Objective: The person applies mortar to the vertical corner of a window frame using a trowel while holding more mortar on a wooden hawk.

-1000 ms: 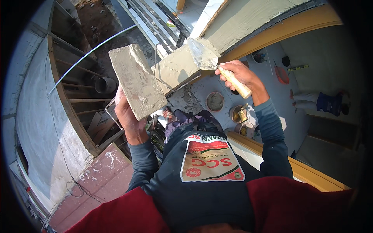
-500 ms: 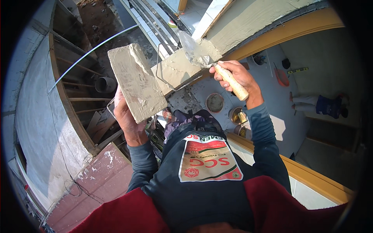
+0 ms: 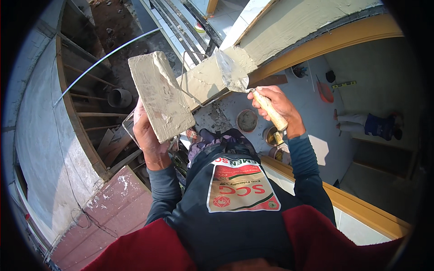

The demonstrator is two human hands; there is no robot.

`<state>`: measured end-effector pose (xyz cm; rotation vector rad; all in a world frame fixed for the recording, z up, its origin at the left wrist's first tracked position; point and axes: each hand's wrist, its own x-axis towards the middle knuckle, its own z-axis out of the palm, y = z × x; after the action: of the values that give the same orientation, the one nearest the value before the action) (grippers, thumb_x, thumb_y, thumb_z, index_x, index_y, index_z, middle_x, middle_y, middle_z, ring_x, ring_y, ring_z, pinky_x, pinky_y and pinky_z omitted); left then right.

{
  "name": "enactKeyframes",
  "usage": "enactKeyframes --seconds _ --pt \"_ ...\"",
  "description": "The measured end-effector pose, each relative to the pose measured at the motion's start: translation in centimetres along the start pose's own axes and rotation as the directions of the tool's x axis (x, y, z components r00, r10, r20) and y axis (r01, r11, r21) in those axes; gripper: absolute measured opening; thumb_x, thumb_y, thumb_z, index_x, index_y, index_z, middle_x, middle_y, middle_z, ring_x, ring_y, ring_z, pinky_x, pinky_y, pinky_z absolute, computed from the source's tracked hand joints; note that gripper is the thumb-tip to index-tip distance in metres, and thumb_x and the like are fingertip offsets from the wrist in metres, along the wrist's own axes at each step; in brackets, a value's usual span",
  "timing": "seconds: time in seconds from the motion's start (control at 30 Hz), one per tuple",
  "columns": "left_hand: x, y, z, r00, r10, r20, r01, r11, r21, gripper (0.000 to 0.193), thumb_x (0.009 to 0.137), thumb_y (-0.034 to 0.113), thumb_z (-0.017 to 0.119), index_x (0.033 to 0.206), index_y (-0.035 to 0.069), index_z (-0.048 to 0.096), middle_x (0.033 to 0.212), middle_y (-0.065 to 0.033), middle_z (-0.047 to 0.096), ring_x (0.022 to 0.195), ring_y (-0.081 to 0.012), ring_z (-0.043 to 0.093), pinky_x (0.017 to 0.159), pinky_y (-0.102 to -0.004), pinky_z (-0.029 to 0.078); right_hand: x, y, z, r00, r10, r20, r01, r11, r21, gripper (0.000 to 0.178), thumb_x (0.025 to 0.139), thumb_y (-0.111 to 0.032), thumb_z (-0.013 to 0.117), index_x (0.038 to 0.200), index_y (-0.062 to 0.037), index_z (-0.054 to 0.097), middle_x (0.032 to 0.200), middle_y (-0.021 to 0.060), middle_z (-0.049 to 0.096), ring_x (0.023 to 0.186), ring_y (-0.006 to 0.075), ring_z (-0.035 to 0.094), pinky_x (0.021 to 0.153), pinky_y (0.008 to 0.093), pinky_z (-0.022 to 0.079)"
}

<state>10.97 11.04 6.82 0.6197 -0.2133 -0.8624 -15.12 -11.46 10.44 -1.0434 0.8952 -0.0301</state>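
My left hand [image 3: 147,131] is closed beneath a rectangular plastering float [image 3: 160,97], whose face is coated in grey mortar; its handle is hidden behind the board. In my right hand [image 3: 281,108] is a pointing trowel with a pale wooden handle [image 3: 270,108], my fingers wrapped round it. The trowel's pointed metal blade [image 3: 231,70], smeared with mortar, is over the mortar-covered wall edge [image 3: 208,79]; whether it touches cannot be told. A bent metal rod [image 3: 182,74] passes between the float and that edge.
Below right are a round tub of mortar [image 3: 247,121] and a bucket [image 3: 272,135]. An orange-brown frame [image 3: 334,43] runs along the wall. Another person [image 3: 379,125] is in the room at right. A thin pale pipe [image 3: 106,61] arches at left, near a grey bucket [image 3: 120,97].
The trowel and my right hand have shifted slightly down, the blade swinging a little to the right. The float in my left hand stays almost where it was.
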Motion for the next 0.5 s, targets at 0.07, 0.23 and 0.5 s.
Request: enactKeyframes --seconds 0.07,0.23,0.5 --pt "0.0 0.0 -0.1 0.998 -0.014 0.056 0.016 1.0 -0.021 0.051 0.093 0.013 0.046 0.141 -0.004 0.039 0.131 -0.0196 0.057 0.113 -0.0275 0.064 0.096 -0.0403 0.053 -0.1 -0.2 -1.4 0.998 -0.019 -0.064 0.017 1.0 -0.024 0.035 0.101 -0.031 0.049 0.102 0.0018 0.061 0.073 0.004 0.057 0.048 0.0084 0.053 0.038 0.022 0.043" --pt "-0.1 0.1 0.0 1.0 -0.021 0.012 0.021 1.0 -0.017 0.051 0.093 0.013 0.045 0.141 -0.004 0.039 0.13 -0.0199 0.057 0.112 -0.0279 0.064 0.096 -0.0407 0.053 0.3 0.5 -2.2 0.982 -0.045 -0.184 0.042 0.999 -0.025 0.033 0.101 -0.03 0.049 0.101 0.001 0.061 0.072 0.0039 0.057 0.047 0.0082 0.052 0.037 0.0214 0.043" --pt "0.0 0.2 0.3 1.0 -0.01 0.01 0.01 1.0 0.007 0.051 0.094 0.014 0.045 0.141 -0.004 0.04 0.129 -0.0194 0.058 0.111 -0.0278 0.065 0.096 -0.0403 0.053 0.7 1.7 -1.3 0.986 -0.038 -0.163 0.035 0.999 -0.021 0.033 0.101 -0.03 0.049 0.101 0.0015 0.061 0.073 0.0041 0.058 0.047 0.0078 0.052 0.037 0.0213 0.043"
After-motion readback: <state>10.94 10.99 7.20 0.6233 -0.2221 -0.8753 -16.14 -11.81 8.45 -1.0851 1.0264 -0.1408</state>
